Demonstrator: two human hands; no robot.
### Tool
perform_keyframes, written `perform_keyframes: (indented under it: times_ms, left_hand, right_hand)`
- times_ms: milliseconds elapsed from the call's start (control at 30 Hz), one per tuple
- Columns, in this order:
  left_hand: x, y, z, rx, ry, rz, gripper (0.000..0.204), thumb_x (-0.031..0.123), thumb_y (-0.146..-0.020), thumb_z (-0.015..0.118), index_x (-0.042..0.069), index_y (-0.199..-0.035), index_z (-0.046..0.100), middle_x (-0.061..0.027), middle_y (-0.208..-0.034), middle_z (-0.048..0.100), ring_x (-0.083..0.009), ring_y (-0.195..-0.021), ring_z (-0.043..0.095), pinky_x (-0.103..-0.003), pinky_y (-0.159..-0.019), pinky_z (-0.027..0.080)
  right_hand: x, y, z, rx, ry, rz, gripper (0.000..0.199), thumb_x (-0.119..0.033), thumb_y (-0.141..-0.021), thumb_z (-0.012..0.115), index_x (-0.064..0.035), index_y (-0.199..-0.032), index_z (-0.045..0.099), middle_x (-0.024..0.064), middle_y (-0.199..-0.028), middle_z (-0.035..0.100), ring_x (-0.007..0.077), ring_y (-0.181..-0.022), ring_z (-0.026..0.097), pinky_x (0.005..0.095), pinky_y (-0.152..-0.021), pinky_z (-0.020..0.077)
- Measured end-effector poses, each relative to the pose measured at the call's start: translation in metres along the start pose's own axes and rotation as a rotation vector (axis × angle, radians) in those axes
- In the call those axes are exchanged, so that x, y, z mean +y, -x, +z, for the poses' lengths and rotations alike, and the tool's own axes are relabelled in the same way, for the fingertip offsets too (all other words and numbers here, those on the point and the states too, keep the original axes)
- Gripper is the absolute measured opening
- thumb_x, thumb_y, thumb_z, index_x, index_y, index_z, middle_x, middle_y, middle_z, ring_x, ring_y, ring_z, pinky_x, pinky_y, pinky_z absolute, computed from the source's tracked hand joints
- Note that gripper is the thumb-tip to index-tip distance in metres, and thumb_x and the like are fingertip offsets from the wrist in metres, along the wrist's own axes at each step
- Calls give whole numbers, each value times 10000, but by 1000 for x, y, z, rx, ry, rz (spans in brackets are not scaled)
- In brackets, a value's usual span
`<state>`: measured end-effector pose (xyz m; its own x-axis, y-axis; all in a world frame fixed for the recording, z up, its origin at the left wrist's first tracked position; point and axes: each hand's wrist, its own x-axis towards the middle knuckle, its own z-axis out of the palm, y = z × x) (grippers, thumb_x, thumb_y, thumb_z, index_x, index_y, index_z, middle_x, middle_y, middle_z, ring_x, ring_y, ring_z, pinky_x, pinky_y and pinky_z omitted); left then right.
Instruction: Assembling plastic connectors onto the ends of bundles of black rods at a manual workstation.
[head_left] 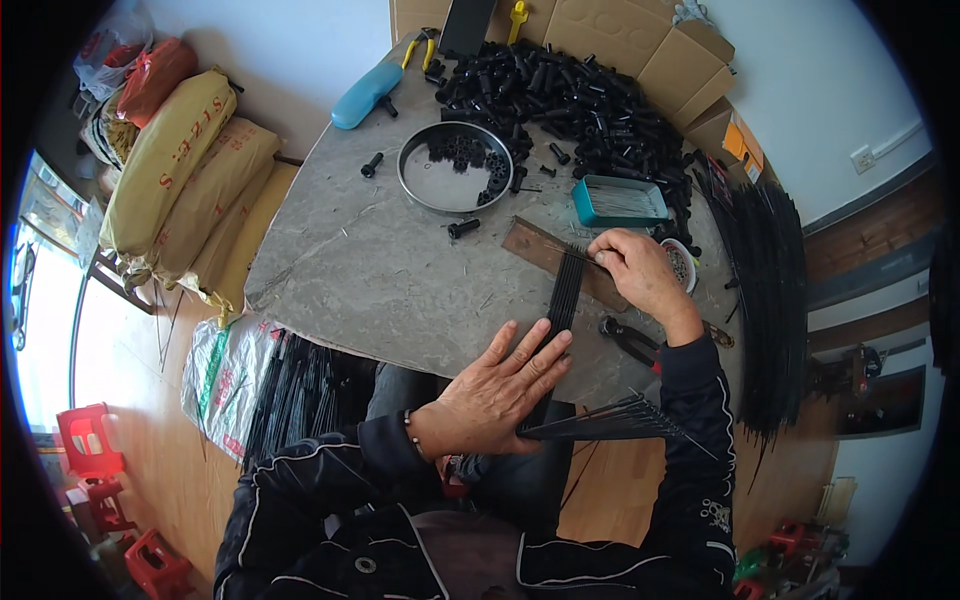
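My left hand (495,390) lies with fingers spread on a row of thin black rods (567,285), pressing them side by side on the table. More rods fan out (600,422) past the table's near edge, beneath that hand and toward my right forearm. At the rods' far tips, my right hand (640,272) is pinched; something thin seems to be between its fingertips, too fine to make out. A flat brown strip (535,245) lies under the tips. Beside the right hand are a teal box (600,215) of thin needle-like pieces, a small white bowl (692,262) and pincers (630,340).
A round metal tin (440,190) holds small black parts. Behind it rises a pile of black bolt-like pieces (570,90), with cardboard (620,35) at the back. Long black rods (765,300) hang off the right edge. Sacks (180,160) lie left; red stools (88,440) stand on the floor.
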<state>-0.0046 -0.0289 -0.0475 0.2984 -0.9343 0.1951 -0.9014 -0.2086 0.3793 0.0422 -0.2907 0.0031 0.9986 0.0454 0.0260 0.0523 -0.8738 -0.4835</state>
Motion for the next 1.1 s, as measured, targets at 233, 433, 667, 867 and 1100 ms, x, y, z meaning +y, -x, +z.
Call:
perform_keyframes:
  times_ms: [233,433,667,867,1100]
  left_hand:
    - [-1,0,1,-3,-10,2,1051,669,-674,664,14,-1432,346,-173,-1552,181,-351,-1450,111,-522,-1161,85]
    - [0,2,1,1,-9,-2,1051,671,-676,660,11,-1431,346,-171,-1552,182,-348,-1451,111,-519,-1161,84]
    - [0,-1,0,19,-32,10,991,667,-702,632,28,-1418,387,-164,-1542,213,-343,-1443,143,-511,-1158,114]
    - [3,0,-2,-2,10,-10,1039,639,-670,688,11,-1426,351,-174,-1547,195,-349,-1450,115,-506,-1163,91]
    - [2,3,1,37,-16,13,1049,644,-662,691,-7,-1413,358,-180,-1546,192,-357,-1447,123,-503,-1160,114]
  right_hand:
    - [-9,-2,-8,8,111,-61,108,-64,-836,582,1,-902,637,117,-848,631,285,-788,615,367,-698,465]
    - [-7,-4,7,51,-34,-13,151,-20,-844,591,1,-991,619,87,-855,639,205,-793,619,320,-727,475]
    - [-1,1,21,346,-330,-14,223,35,-842,592,-1,-1062,602,22,-872,633,108,-800,592,247,-750,479]
    - [14,10,16,188,-145,38,187,21,-839,597,0,-1023,621,72,-882,648,141,-799,623,269,-730,487]
    - [-4,15,17,527,240,-210,364,11,-780,605,-63,-1137,593,93,-1107,607,259,-1057,563,379,-896,434]
